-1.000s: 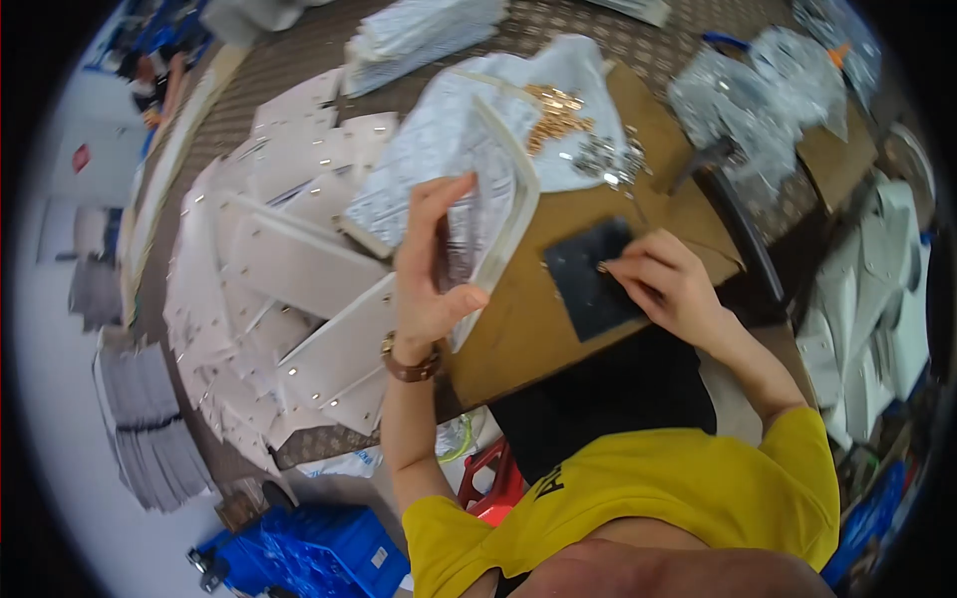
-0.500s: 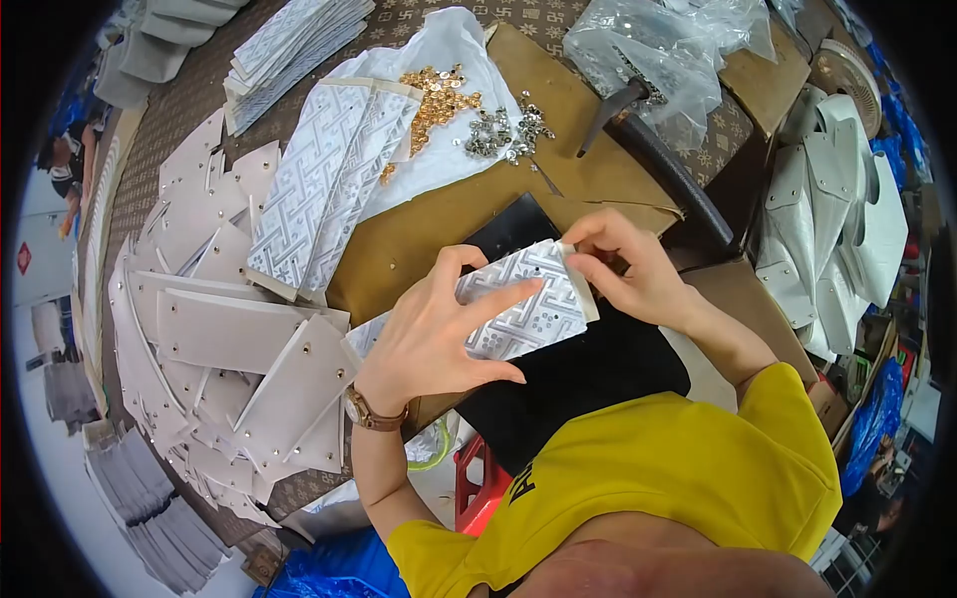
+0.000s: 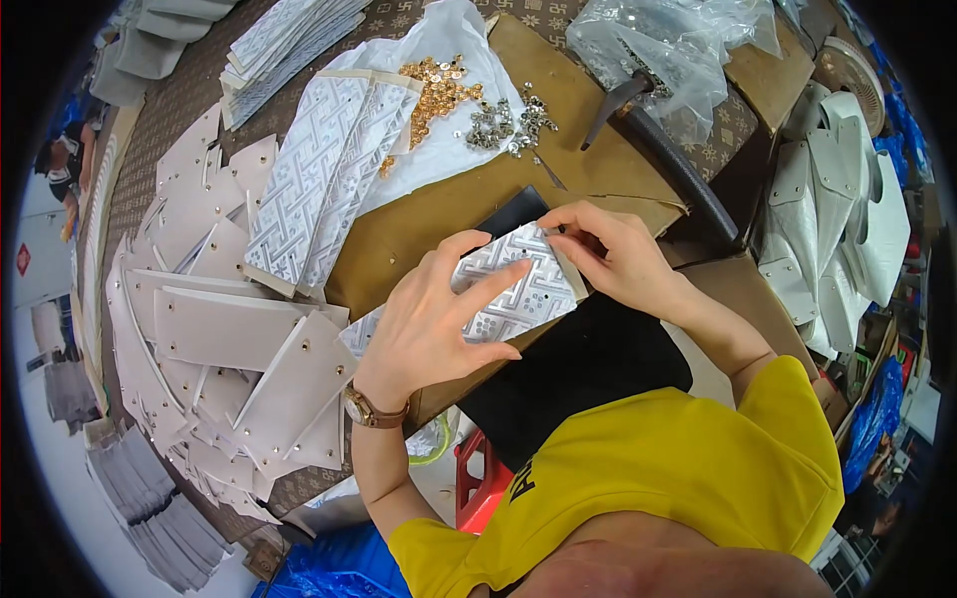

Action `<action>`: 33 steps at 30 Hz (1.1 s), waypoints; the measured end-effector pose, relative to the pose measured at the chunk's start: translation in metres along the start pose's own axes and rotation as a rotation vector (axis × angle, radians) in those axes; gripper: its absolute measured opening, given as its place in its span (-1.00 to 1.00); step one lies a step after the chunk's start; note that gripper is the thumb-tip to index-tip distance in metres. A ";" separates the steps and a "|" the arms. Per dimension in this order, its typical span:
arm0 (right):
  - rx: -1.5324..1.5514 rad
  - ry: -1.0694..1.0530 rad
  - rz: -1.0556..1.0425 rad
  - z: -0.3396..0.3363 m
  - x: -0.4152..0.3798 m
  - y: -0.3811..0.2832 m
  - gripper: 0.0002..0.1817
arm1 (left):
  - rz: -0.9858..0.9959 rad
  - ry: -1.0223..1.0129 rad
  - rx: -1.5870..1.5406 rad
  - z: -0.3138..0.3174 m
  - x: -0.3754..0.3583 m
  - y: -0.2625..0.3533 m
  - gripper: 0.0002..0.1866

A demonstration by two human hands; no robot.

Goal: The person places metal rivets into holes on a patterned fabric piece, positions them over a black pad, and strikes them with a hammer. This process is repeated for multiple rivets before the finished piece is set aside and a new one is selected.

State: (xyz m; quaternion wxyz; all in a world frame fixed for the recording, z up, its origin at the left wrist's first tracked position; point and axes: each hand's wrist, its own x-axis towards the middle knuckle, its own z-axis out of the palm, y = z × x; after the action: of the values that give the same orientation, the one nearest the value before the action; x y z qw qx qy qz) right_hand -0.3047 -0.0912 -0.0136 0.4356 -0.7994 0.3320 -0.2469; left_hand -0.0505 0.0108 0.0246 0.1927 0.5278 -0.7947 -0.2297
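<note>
A silver-patterned panel (image 3: 518,289) with small dark holes lies over a black pad (image 3: 513,214) at the front of the table. My left hand (image 3: 424,319) rests on the panel with its fingers spread, the index finger pointing across the pattern. At the panel's upper right corner, my right hand (image 3: 608,254) pinches with thumb and index finger; what lies between the fingertips is too small to make out. Beyond the hands, gold rivet pieces (image 3: 439,90) and silver rivet pieces (image 3: 493,125) are heaped on white plastic. More patterned panels (image 3: 319,189) are stacked to the left.
A hammer (image 3: 668,164) lies at the back right near a clear plastic bag (image 3: 688,40). Riveted pale panels (image 3: 229,349) pile up on the left, white ones (image 3: 822,209) on the right. A co-worker (image 3: 68,169) is at the far left.
The panel has shifted slightly left and up. My right hand has moved left along with its corner, while my left hand stays spread over the panel.
</note>
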 end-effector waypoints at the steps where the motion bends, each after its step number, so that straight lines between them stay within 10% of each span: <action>1: 0.001 -0.001 0.008 -0.001 0.001 -0.001 -0.79 | -0.002 -0.001 -0.001 0.000 0.000 0.000 -0.13; 23: -0.667 0.328 -0.396 -0.017 0.062 0.007 -0.85 | -0.015 0.018 0.089 0.005 0.000 0.005 -0.27; 33: -0.454 0.113 -0.447 -0.019 0.062 0.005 -0.80 | -0.007 0.049 0.052 0.006 -0.002 0.001 -0.31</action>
State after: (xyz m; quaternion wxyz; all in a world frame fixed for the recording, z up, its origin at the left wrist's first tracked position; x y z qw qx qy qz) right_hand -0.2788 -0.1494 -0.0023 0.1619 -0.9143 0.2185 -0.3001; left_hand -0.0540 0.0138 0.0207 0.1975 0.5407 -0.7938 -0.1963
